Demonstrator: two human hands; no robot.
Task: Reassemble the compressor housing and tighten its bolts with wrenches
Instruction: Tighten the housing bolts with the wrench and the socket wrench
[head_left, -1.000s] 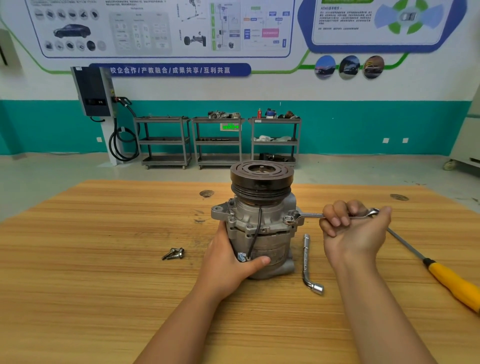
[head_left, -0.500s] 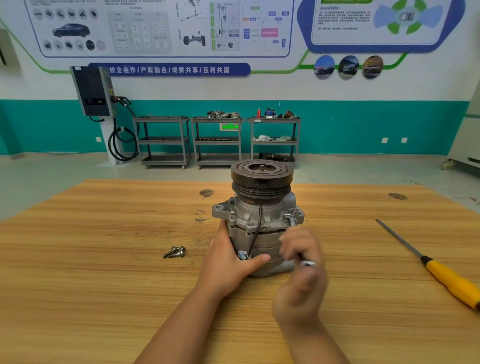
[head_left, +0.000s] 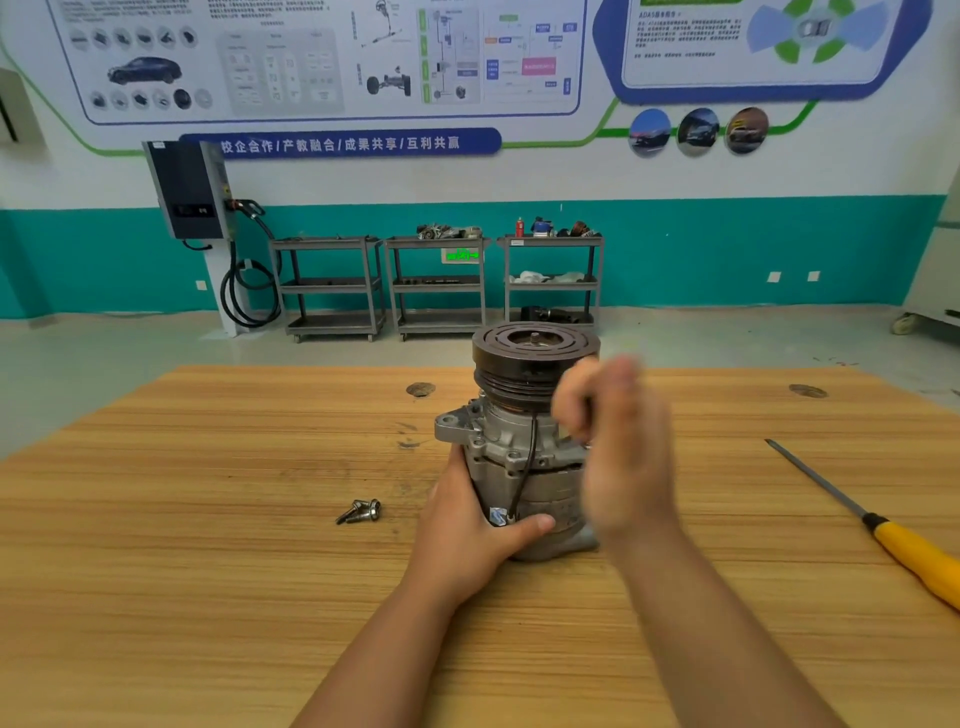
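Swinging up since a moment ago, my right hand (head_left: 618, 447) now blurs at the three o'clock side of the compressor (head_left: 519, 452), which my left hand (head_left: 467, 535) grips upright at the middle of the table (head_left: 208, 571); I cannot tell whether the right pinches a wrench, and such haste could slip one off its bolt.
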